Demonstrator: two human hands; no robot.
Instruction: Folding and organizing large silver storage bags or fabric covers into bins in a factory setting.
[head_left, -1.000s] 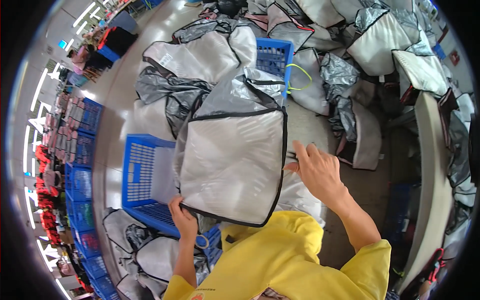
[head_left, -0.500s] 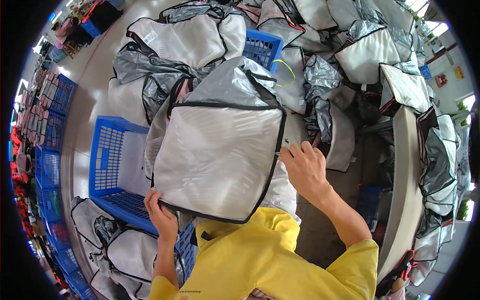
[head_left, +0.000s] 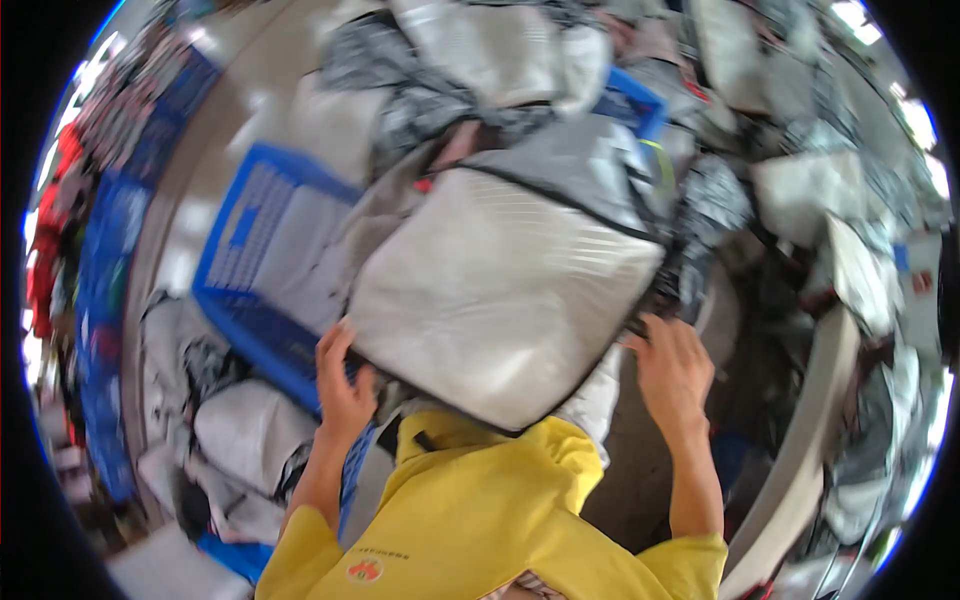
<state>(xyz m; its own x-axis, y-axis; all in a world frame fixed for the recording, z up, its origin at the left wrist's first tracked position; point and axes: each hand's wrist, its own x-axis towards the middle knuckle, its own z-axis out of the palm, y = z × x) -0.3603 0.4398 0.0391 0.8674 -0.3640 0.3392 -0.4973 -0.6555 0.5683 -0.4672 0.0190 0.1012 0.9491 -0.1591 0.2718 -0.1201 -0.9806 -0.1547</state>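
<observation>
On my lap lies a white and silver sewn bag (head_left: 500, 290) with a square white panel, black edging and a silver sheet folded behind its far edge. My left hand (head_left: 345, 385) grips the panel's left near edge, thumb and fingers closed on it. My right hand (head_left: 672, 370) is at the right edge, its fingers bent and closed beside the black trim. Motion blur hides what exactly its fingertips hold; a small dark bit shows there. Part of the bag's silver and pinkish material hangs off its left side.
A blue plastic crate (head_left: 225, 275) with a white sheet inside stands at left. Similar bags (head_left: 500, 50) pile up ahead and others (head_left: 250, 430) lie at lower left. At right, a pale curved board edge (head_left: 815, 440) rises beside more bags. Blue crates (head_left: 105, 300) line the far left.
The view has swung left, and the bag appears turned clockwise. My right hand has moved nearer along the bag's right edge; the small metal tool in its fingers earlier no longer shows clearly.
</observation>
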